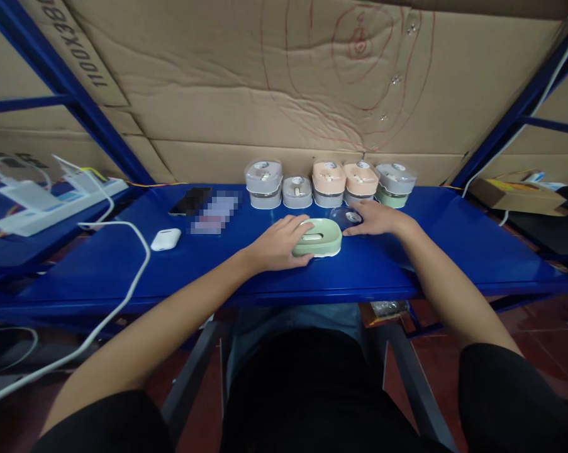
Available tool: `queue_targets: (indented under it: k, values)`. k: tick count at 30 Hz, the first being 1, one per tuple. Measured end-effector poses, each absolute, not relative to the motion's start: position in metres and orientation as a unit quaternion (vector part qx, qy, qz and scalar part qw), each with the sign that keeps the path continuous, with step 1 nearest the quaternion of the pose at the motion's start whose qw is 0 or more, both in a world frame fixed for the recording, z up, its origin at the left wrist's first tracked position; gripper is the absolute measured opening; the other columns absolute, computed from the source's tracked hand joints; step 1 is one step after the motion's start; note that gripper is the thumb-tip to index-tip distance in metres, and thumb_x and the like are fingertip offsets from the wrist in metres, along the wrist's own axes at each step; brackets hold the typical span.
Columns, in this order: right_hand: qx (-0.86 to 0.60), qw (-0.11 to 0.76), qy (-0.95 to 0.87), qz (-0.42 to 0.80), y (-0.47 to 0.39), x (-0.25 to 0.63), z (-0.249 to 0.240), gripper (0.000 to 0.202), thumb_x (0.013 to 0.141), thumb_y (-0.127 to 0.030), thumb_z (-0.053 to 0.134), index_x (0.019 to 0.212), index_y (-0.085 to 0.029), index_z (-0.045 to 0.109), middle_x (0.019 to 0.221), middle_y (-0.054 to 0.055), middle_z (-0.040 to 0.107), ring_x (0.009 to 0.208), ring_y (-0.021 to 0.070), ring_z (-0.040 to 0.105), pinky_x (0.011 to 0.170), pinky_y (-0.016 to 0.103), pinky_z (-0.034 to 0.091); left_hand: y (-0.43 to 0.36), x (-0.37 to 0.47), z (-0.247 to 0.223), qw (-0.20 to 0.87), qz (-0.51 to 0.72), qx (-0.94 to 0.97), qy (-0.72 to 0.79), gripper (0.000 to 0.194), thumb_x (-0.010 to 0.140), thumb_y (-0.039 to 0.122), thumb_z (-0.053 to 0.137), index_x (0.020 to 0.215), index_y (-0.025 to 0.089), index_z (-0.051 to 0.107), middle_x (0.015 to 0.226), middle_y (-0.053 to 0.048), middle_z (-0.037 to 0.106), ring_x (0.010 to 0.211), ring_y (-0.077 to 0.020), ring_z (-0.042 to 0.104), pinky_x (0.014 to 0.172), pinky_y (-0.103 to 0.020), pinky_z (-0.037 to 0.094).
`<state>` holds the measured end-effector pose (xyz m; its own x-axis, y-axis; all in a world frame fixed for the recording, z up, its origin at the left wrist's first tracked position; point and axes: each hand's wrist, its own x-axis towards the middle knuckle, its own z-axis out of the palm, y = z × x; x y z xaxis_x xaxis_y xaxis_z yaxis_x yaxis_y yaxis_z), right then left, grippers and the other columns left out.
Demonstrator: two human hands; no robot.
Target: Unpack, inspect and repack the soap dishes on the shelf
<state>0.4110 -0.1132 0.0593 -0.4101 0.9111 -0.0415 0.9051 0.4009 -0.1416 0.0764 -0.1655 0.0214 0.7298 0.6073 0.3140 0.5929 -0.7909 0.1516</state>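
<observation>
Green tray: mid blue table, left hand clamped on its 9 o'clock end. Clear lid: at tray's 1 o'clock, right hand apparently gripping it. Boxed stock row: 12 o'clock.

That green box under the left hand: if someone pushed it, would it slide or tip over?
The green box looks low, wide and rounded, so it would probably slide across the smooth blue shelf rather than tip. It seems stiff plastic and likely light. The left hand rests against its side, steadying it.
</observation>
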Motion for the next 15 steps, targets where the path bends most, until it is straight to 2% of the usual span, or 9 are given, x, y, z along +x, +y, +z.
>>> queue_targets:
  k: [4,8,11,15]
  values:
    - [-0.550,0.028,-0.832,0.068,-0.118,0.406,0.063,0.076,0.088,-0.072,0.086,0.136,-0.015,0.075,0.131,0.025,0.079,0.120,0.0482,0.075,0.100,0.058,0.061,-0.167,0.076,0.025,0.052,0.162,0.932,0.320,0.079,0.101,0.052,0.067,0.166,0.011,0.050,0.177,-0.024,0.053,0.161,-0.0443,0.052,0.136,-0.060,0.042]
    - [-0.574,0.051,-0.817,0.028,-0.126,0.401,0.071,0.078,0.087,-0.075,0.084,0.138,-0.017,0.076,0.129,0.022,0.081,0.119,0.0478,0.076,0.097,0.060,0.062,-0.162,0.074,0.022,0.145,0.173,0.911,0.345,0.098,0.097,0.056,0.074,0.176,0.012,0.036,0.182,-0.025,0.045,0.168,-0.0442,0.046,0.138,-0.060,0.040]
    - [-0.588,0.140,-0.796,-0.019,-0.135,0.395,0.076,0.093,0.086,-0.079,0.083,0.151,-0.015,0.071,0.137,0.026,0.078,0.125,0.0490,0.074,0.100,0.062,0.062,-0.154,0.074,0.014,0.218,0.215,0.875,0.375,0.123,0.084,0.062,0.089,0.180,0.015,0.029,0.185,-0.027,0.039,0.171,-0.0470,0.041,0.140,-0.063,0.037]
    - [-0.493,0.260,-0.830,0.019,-0.148,0.379,0.074,0.096,0.090,-0.081,0.078,0.161,-0.017,0.067,0.148,0.023,0.075,0.132,0.0446,0.072,0.112,0.062,0.058,-0.147,0.075,0.005,0.275,0.272,0.840,0.381,0.140,0.071,0.061,0.102,0.182,0.024,0.026,0.178,-0.027,0.049,0.165,-0.0505,0.050,0.134,-0.069,0.042]
